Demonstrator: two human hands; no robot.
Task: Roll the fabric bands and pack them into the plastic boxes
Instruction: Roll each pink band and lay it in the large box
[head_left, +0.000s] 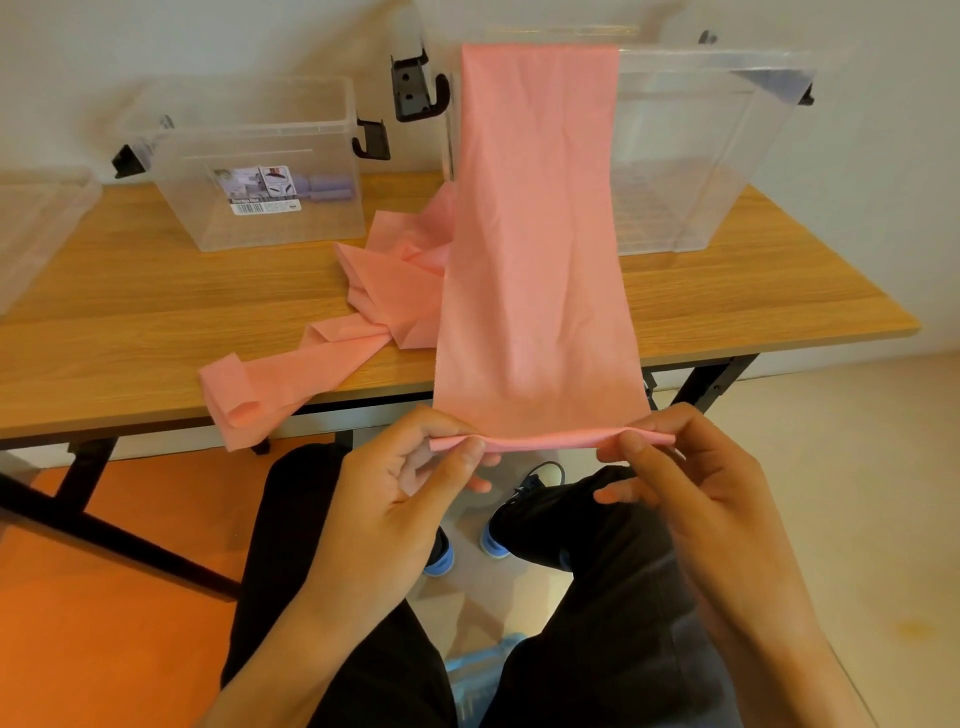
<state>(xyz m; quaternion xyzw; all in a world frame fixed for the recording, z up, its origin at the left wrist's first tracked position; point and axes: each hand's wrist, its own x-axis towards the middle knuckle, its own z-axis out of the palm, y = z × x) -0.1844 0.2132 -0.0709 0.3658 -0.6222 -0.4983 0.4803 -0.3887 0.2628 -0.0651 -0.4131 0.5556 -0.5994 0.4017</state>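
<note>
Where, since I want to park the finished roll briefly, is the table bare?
Bare wood lies front-left on the table, between the small box and the near edge, left of the loose band. A narrower strip runs before the large box, right of the held band. The middle is crowded with the loose band's heap.

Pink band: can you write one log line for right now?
step: rolling near end | left hand: pinches pink band end | right hand: pinches same end | far end: over big clear box | small box: purple rolls inside
</note>
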